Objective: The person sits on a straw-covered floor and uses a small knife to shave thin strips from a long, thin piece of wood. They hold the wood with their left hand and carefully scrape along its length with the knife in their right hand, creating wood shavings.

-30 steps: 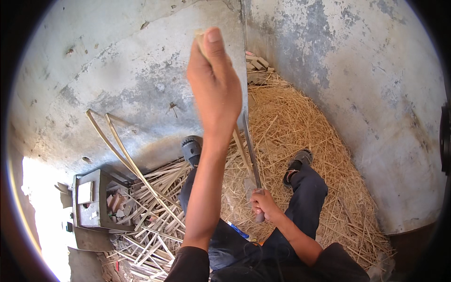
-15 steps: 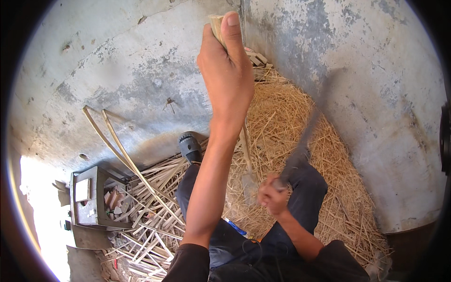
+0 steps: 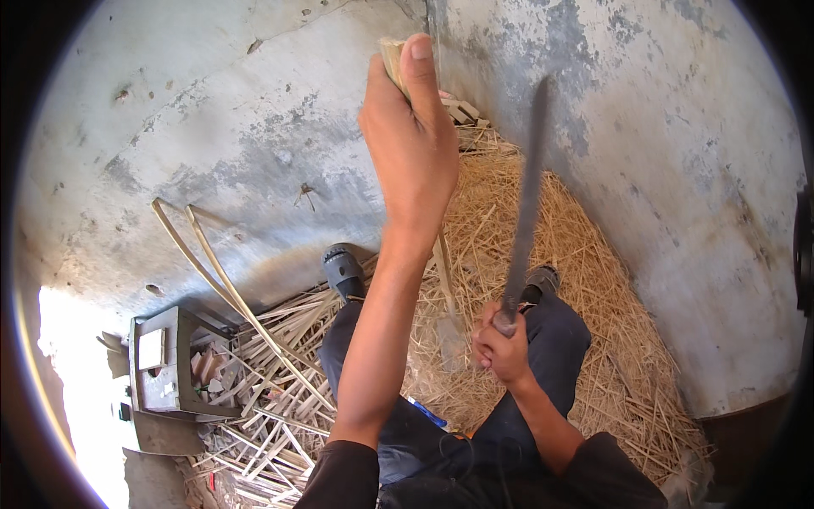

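Observation:
My left hand (image 3: 411, 144) is raised high in the middle, its fingers wrapped round a pale wooden or bamboo piece (image 3: 393, 64). Only the top end of that piece shows above the fist, with the thumb lying along it. Below the wrist, a narrow pale strip (image 3: 444, 267) runs down to a greyish block (image 3: 452, 339); whether it belongs to the held piece I cannot tell. Lower and to the right, my right hand (image 3: 502, 346) grips the handle of a machete (image 3: 527, 195). Its long dark blade points up and away, slightly blurred, apart from the wood.
A pile of straw-like shavings (image 3: 577, 237) spreads under and beyond my legs. Split strips (image 3: 263, 450) are heaped on the left, by a wooden box frame (image 3: 170, 399). Two long bent strips (image 3: 229, 293) lean there. Worn walls (image 3: 661, 187) meet in a corner ahead.
The machete blade has swung from leaning right to nearly upright, closer to my left arm. My left hand has dropped slightly in view, still holding the wooden piece.

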`<state>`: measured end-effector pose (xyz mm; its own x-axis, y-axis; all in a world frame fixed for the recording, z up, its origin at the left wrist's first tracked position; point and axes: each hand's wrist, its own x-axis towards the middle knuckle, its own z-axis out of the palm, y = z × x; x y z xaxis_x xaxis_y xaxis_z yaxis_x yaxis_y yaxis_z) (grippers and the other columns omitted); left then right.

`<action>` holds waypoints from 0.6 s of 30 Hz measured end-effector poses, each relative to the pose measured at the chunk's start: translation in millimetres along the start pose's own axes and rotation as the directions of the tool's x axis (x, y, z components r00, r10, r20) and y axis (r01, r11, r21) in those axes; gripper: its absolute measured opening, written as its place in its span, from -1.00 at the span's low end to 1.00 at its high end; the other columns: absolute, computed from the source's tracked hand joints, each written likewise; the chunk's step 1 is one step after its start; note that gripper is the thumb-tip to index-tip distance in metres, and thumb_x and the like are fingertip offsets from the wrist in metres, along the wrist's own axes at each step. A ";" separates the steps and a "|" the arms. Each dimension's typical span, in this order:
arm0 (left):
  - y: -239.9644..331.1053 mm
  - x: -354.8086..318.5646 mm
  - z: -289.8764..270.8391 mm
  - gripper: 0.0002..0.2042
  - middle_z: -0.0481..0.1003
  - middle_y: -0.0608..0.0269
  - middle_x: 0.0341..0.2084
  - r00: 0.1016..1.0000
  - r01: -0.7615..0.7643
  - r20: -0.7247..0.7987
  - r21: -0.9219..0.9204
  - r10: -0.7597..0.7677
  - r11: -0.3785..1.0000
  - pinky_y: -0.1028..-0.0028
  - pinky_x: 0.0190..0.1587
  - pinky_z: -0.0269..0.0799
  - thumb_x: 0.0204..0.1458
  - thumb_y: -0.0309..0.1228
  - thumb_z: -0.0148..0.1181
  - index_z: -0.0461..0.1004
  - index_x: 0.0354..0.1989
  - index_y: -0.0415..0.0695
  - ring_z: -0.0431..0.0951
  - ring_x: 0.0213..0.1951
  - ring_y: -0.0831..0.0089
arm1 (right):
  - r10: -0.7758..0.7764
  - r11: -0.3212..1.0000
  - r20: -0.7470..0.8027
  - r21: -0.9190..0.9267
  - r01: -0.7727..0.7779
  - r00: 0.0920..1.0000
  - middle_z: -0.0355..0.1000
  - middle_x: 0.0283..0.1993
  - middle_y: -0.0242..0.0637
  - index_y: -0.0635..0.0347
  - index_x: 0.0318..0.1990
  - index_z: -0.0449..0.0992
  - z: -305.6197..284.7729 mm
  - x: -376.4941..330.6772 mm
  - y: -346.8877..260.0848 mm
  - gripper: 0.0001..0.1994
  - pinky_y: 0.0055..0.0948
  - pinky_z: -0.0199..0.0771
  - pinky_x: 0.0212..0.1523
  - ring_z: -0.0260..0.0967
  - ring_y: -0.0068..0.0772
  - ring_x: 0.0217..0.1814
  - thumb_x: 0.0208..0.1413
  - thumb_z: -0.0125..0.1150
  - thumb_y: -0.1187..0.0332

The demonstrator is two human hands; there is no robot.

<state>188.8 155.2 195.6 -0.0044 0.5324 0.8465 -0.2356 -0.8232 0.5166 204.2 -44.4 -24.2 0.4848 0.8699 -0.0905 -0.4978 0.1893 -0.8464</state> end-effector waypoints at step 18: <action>-18.5 7.4 -18.9 -0.39 0.12 0.48 -0.78 0.998 0.059 -0.002 0.005 -0.059 0.998 0.55 -0.69 0.03 0.49 0.20 -0.28 0.14 -0.52 -0.01 0.14 -0.75 0.71 | 0.174 0.975 -0.036 -0.130 -0.178 0.984 0.19 -0.63 -0.47 0.17 -0.35 0.35 4.2 8.2 37.9 -0.88 -0.49 0.06 -0.73 0.10 -0.63 -0.72 0.14 0.17 0.57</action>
<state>174.8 178.1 189.9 0.0076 0.5802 0.8144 -0.2302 -0.7915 0.5661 186.3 -28.1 -54.7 0.4161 0.8726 -0.2556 -0.4779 -0.0293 -0.8779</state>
